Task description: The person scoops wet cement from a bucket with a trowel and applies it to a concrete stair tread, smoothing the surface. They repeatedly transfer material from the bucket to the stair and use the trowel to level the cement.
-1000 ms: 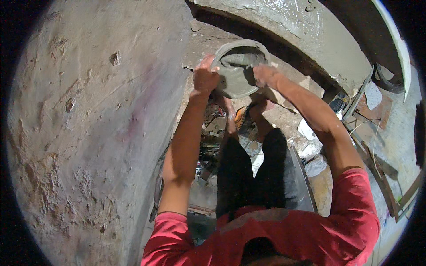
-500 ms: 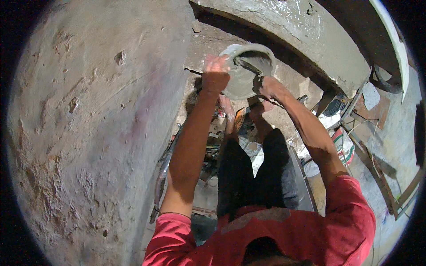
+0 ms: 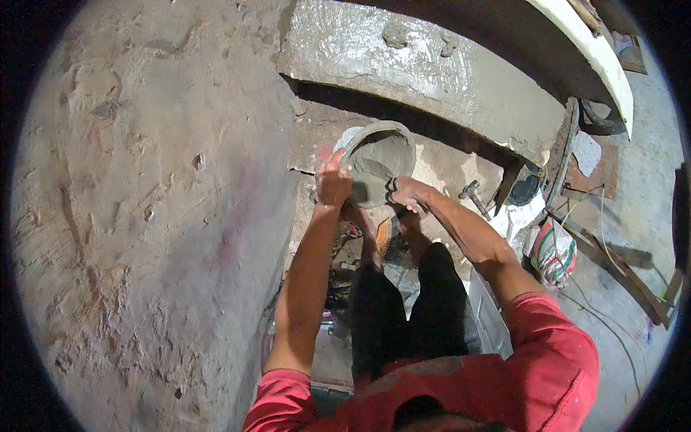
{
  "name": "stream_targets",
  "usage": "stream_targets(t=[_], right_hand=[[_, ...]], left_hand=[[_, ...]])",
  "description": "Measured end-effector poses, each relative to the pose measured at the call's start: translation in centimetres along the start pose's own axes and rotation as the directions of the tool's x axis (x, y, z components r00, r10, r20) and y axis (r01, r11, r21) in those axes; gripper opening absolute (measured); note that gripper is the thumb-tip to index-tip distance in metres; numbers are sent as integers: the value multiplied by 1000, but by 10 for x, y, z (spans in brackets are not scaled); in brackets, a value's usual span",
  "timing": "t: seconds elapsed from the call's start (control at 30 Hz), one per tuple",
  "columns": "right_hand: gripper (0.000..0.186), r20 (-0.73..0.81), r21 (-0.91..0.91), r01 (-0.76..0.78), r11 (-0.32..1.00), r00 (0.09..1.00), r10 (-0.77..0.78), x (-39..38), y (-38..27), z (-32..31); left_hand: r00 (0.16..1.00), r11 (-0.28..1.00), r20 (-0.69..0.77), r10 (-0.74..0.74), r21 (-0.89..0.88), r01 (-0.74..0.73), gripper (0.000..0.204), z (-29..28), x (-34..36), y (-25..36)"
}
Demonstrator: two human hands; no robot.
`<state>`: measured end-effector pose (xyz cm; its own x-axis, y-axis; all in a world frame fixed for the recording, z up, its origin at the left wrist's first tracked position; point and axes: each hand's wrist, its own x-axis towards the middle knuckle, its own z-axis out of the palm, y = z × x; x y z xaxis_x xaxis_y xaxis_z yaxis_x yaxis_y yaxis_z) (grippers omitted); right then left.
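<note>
A round basin [image 3: 400, 141] of wet grey mortar [image 3: 367, 191] stands in front of my feet, tipped toward me. My left hand [image 3: 335, 181] is closed round its left rim. At the basin's right side my right hand [image 3: 410, 193] is wrapped round the handle of a trowel [image 3: 378, 169]. The trowel's blade, coated in mortar, lies inside the basin and is partly lost against the grey mix. Most of the handle is hidden in my fist.
A rough wall [image 3: 158, 216] fills the left. Beyond the basin runs a wet plastered ledge [image 3: 432, 68]. To the right are a hammer [image 3: 475, 198], a black bucket [image 3: 525, 189], a striped sack [image 3: 553, 252], wooden boards [image 3: 612, 263] and a loose cable [image 3: 604, 317].
The view has shifted, so the basin and both hands appear lower. The basin's hollow inner wall shows more now. The trowel has moved toward the near side of the basin.
</note>
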<state>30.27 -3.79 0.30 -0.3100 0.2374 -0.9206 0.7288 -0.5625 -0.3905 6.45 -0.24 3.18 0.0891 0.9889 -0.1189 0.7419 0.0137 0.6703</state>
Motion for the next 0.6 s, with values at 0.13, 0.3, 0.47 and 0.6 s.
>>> stream_targets(t=[0.13, 0.3, 0.47, 0.6], right_hand=[[20, 83, 274, 24, 961, 995, -48, -17, 14, 0], [26, 65, 416, 140, 899, 981, -183, -79, 29, 3], [30, -196, 369, 256, 894, 961, -194, -165, 14, -7], [31, -660, -250, 529, 811, 520, -543, -200, -25, -19]], left_hand=[[990, 991, -76, 122, 58, -118, 45, 8, -6, -1], [976, 999, -212, 51, 5, -51, 45, 16, -19, -1], [964, 989, -230, -134, -99, 114, 45, 21, -41, -13], [932, 977, -294, -212, -89, 194, 48, 39, -63, -18]])
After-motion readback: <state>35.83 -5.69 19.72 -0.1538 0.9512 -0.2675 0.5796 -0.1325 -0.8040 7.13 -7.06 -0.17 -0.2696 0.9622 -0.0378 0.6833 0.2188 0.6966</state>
